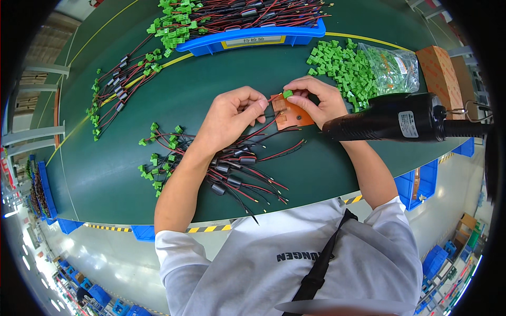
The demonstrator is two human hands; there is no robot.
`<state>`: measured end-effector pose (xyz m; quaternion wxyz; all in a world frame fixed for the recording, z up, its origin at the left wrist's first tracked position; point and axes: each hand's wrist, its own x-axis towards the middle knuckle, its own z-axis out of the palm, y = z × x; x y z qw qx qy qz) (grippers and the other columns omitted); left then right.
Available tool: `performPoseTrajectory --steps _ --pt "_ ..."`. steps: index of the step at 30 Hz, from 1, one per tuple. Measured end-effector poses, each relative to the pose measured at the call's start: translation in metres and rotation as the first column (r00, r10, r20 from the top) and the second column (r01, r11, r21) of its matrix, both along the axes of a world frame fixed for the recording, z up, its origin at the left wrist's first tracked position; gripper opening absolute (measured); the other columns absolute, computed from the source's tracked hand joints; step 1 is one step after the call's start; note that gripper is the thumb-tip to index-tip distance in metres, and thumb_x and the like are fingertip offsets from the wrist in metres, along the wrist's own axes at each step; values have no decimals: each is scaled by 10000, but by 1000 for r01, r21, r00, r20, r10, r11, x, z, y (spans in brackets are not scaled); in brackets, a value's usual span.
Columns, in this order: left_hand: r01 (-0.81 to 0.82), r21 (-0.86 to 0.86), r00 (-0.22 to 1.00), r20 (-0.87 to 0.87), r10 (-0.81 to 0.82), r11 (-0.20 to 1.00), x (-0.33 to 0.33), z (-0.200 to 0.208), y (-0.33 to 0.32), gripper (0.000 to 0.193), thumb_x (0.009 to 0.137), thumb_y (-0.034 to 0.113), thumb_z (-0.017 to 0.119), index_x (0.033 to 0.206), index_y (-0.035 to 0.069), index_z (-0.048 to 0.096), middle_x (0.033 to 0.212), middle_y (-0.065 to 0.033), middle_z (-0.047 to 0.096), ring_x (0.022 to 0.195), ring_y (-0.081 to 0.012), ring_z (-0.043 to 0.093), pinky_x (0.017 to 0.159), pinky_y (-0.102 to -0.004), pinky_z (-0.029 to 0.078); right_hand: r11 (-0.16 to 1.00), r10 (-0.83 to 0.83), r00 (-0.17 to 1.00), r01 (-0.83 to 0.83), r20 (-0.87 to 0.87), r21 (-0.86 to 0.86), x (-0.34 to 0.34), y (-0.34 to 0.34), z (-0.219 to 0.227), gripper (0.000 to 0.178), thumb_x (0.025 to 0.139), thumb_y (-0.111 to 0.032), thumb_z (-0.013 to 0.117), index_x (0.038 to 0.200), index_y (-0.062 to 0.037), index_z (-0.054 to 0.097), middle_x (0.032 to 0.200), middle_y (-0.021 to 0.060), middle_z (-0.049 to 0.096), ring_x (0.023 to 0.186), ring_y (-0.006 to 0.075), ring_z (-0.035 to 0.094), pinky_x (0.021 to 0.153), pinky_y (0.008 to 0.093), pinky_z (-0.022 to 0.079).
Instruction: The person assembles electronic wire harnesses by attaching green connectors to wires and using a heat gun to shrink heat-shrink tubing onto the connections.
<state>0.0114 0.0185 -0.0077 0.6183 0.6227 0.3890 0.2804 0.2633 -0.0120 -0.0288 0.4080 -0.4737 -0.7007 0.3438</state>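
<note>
My right hand (320, 100) pinches a small green terminal connector (288, 94) between thumb and fingertips. Just left of it, my left hand (234, 115) is closed in a pinch on a thin red wire whose end reaches the connector. Whether the wire sits inside the connector is too small to tell. Under the fingers lies an orange plate (300, 119) with dark round spots and small raised blocks. Beneath my left forearm a bundle of red and black cables (247, 181) with grey cylindrical cores spreads over the green table, several ending in green connectors (154, 159).
A black electric screwdriver (379, 118) hangs beside my right hand. Beyond it are a heap of loose green connectors (337, 66), a clear plastic bag (398, 71) and a cardboard box (440, 73). A blue bin (258, 39) heaped with cables stands behind; more cables (120, 87) lie left.
</note>
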Motion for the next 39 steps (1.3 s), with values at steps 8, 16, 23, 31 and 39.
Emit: performPoseTrajectory --steps 8,16,23,31,39 --pt "44 69 996 -81 -38 997 -1 -1 0 180 1026 158 688 1063 -16 710 908 -20 694 819 -71 632 701 -232 480 1000 3 1000 -3 9 6 -1 -1 3 242 929 -44 735 1169 -18 727 1108 81 729 899 153 670 847 279 549" --pt "24 158 993 -117 -5 987 0 -2 -1 184 998 164 723 1040 -15 729 911 -10 672 751 -63 550 687 -244 460 986 31 998 -40 54 161 -5 -1 5 288 926 -32 735 1213 -48 721 1042 108 726 840 196 694 788 306 571" --pt "-12 272 993 -113 44 962 3 4 -4 168 986 142 730 1015 -24 730 866 -30 650 724 -83 561 664 -272 472 995 49 996 -55 75 87 -9 -6 13 283 912 -32 743 1194 -51 731 1011 117 717 871 237 708 765 339 572" --pt "-31 236 998 -39 42 971 1 2 -4 169 995 144 719 1011 -24 728 865 -24 632 723 -77 555 659 -256 462 964 -39 984 -9 173 267 -6 -2 5 237 904 -17 722 1140 -24 744 1056 130 697 931 276 696 810 342 566" --pt "-31 159 999 -24 36 987 3 -3 -3 190 1003 160 712 1019 -29 722 870 -9 640 721 -57 538 655 -244 458 953 -14 979 -49 205 300 -7 -3 5 248 908 -28 722 1156 -34 740 1068 125 683 958 273 687 822 349 563"
